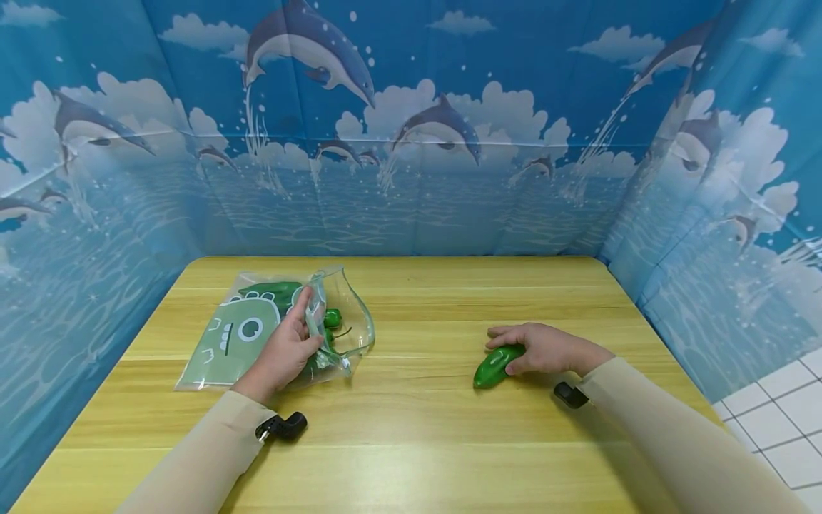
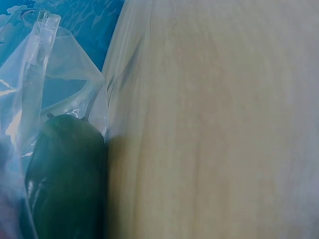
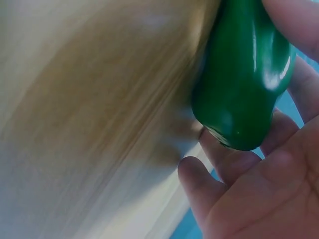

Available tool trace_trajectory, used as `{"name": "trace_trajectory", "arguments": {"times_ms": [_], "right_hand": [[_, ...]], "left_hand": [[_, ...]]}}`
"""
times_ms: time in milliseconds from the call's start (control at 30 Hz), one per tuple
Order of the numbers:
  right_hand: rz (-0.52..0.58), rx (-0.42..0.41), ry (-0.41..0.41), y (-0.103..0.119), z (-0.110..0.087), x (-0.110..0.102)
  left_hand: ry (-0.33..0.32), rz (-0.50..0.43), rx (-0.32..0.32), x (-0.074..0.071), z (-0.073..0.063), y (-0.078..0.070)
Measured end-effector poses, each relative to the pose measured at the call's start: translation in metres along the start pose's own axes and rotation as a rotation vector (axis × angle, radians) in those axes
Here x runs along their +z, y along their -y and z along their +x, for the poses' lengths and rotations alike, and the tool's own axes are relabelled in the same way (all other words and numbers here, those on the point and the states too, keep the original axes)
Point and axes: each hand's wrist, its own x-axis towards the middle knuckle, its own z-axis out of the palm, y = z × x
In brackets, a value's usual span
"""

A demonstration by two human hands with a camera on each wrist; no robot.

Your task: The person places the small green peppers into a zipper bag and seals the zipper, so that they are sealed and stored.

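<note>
A clear zip bag with a green one-eyed monster print lies on the left of the table, its mouth gaping to the right. Inside it are several green peppers; one large green pepper shows through the plastic in the left wrist view. My left hand lies over the bag and grips it near the mouth, thumb and index finger spread along the edge. On the right, my right hand holds a glossy green pepper at the tabletop, thumb on its near side. The right wrist view shows fingers around this pepper.
The yellow wooden table has rounded far corners. A blue dolphin-print curtain stands behind it and along both sides. White floor tiles show at the lower right. Each sleeve carries a small black device.
</note>
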Motion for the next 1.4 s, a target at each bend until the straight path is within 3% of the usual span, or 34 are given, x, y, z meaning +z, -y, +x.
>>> {"name": "trace_trajectory", "arguments": {"times_ms": [433,700,967,1400], "right_hand": [[-0.007,0.006,-0.063,-0.006,-0.002,0.006],[0.112,0.081,-0.036,-0.01,-0.002,0.01],[0.215,0.102,-0.025,-0.017,0.0,0.013],[0.208,0.098,-0.047,-0.018,-0.002,0.017]], "left_hand": [[0.009,-0.017,-0.003,0.0,0.0,-0.001],[0.009,-0.021,-0.004,0.001,0.0,-0.001],[0.005,-0.009,-0.001,0.0,-0.001,-0.001],[0.015,-0.02,-0.002,0.001,-0.001,-0.002]]}}
